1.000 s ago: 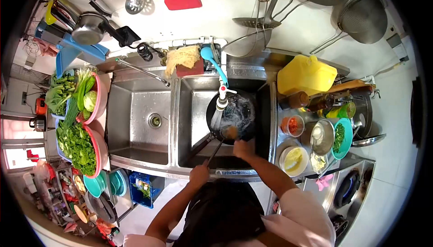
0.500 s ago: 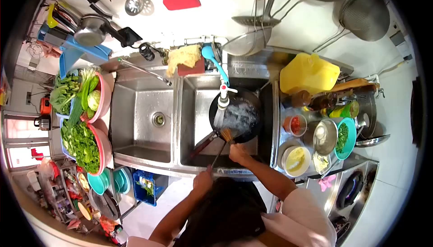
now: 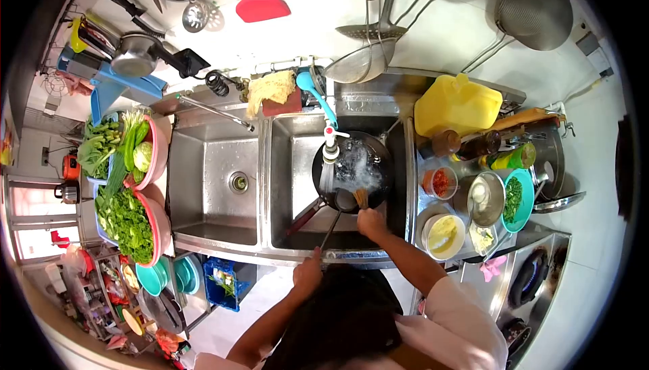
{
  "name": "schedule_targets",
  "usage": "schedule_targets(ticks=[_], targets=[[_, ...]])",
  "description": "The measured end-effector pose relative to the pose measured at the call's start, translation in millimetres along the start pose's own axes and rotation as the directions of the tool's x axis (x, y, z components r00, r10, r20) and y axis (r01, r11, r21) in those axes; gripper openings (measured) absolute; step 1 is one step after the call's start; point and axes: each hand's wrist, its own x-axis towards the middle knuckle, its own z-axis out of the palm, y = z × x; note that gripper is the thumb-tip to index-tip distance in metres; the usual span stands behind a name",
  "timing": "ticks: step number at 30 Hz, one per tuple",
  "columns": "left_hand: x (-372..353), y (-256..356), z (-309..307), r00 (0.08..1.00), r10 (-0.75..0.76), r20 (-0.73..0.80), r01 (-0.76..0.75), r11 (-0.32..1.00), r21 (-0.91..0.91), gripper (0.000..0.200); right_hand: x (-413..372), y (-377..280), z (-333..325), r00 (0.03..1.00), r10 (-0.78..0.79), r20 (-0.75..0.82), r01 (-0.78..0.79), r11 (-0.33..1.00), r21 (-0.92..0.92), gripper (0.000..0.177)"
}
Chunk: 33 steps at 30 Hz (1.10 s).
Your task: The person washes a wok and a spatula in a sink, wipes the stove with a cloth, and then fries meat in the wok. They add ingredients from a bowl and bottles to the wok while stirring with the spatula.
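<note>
In the right sink basin a dark wok (image 3: pixel 384 167) holds foamy water, with its brown handle (image 3: pixel 303 218) pointing down-left. Water runs into it from the faucet (image 3: pixel 330 150). My right hand (image 3: pixel 372 223) is closed round a bamboo scrubbing brush (image 3: pixel 361 197), whose bristles sit in the lower part of the wok. Closed on the lower end of a long thin handle, my left hand (image 3: pixel 307 272) holds a ladle (image 3: pixel 346 200). The ladle's round bowl rests over the wok's near edge, just left of the brush.
Left of the wok is a second sink basin (image 3: pixel 215 198); beyond it stand pink baskets (image 3: pixel 159 225) of greens. On the right counter are a yellow jug (image 3: pixel 456 108), bottles, a steel bowl (image 3: pixel 497 214) and a teal bowl (image 3: pixel 526 221). A lit stove burner (image 3: pixel 531 279) is at lower right.
My right hand and the brush have shifted right, away from the ladle, uncovering its bowl. My left hand still grips the ladle's handle. The whole view has moved slightly.
</note>
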Motion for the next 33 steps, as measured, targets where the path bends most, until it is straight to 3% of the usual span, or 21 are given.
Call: schedule_targets(ticks=[1,3,5,7,10,14,17,20,22,24,25,26,27,28,30,32,33], targets=[[0,2,-1,1.0,0.005,0.0,-0.005,1.0,0.018,0.059,0,-5,-5,1.0,0.0,-0.006,0.0,1.0,-0.002,0.017],[-1,-4,5,1.0,0.004,-0.027,-0.004,1.0,0.029,0.061,-8,-17,0,0.982,-0.071,-0.174,0.079,0.996,0.04,0.016],[-7,-6,0,0.999,0.009,-0.053,-0.007,0.999,0.037,0.063,13,-1,23,0.979,-0.099,-0.175,0.099,0.995,-0.012,0.019],[-2,-11,2,0.999,-0.001,-0.041,0.002,1.0,0.031,0.063,29,12,33,0.964,-0.154,-0.216,0.13,0.984,-0.124,0.047],[-5,-11,4,0.999,-0.018,-0.04,0.018,1.0,0.014,0.061,16,12,38,0.915,-0.27,-0.3,0.225,0.958,-0.176,0.058],[-5,-11,3,0.998,0.004,-0.064,-0.003,1.0,0.02,0.058,19,-4,47,0.887,-0.357,-0.293,0.294,0.926,-0.237,0.044],[1,-11,6,0.999,0.005,-0.032,-0.003,0.998,0.067,0.058,27,29,28,0.936,-0.325,-0.136,0.259,0.897,-0.357,0.019],[1,-12,8,0.996,0.0,-0.088,-0.001,1.0,-0.005,0.055,13,46,13,0.93,-0.346,-0.121,0.257,0.851,-0.458,0.021],[5,-26,25,0.987,0.053,-0.153,-0.064,0.996,-0.068,0.05,-4,37,4,0.939,-0.326,-0.108,0.252,0.868,-0.428,0.022],[9,-37,26,0.968,0.11,-0.225,-0.139,0.983,-0.116,0.046,-9,27,-11,0.988,-0.099,-0.122,0.085,0.99,-0.114,0.025],[2,-38,19,0.997,0.025,-0.074,-0.059,0.863,-0.501,0.042,-7,26,-12,0.988,-0.098,-0.122,0.084,0.99,-0.115,0.025],[-5,-38,14,0.995,0.001,0.104,0.082,0.606,-0.791,0.038,-5,24,-13,0.977,0.042,-0.21,-0.045,0.999,-0.012,0.026],[-11,-38,16,0.985,-0.029,0.167,0.165,0.389,-0.906,0.034,-2,23,-10,0.942,0.187,-0.279,-0.165,0.981,0.102,0.027],[-12,-44,18,0.985,-0.028,0.171,0.168,0.391,-0.905,0.034,1,23,-7,0.942,0.191,-0.277,-0.168,0.98,0.104,0.027],[-9,-60,17,0.907,0.157,0.391,0.386,0.064,-0.92,0.033,9,24,-3,0.947,0.176,-0.27,-0.073,0.933,0.353,0.03],[-1,-65,23,0.905,0.114,0.411,0.411,0.026,-0.911,0.035,22,25,33,0.947,0.056,-0.316,0.04,0.957,0.289,0.031],[2,-67,25,0.96,0.042,0.277,0.245,0.353,-0.903,0.039,15,19,37,0.957,-0.026,-0.288,0.106,0.958,0.267,0.031]])
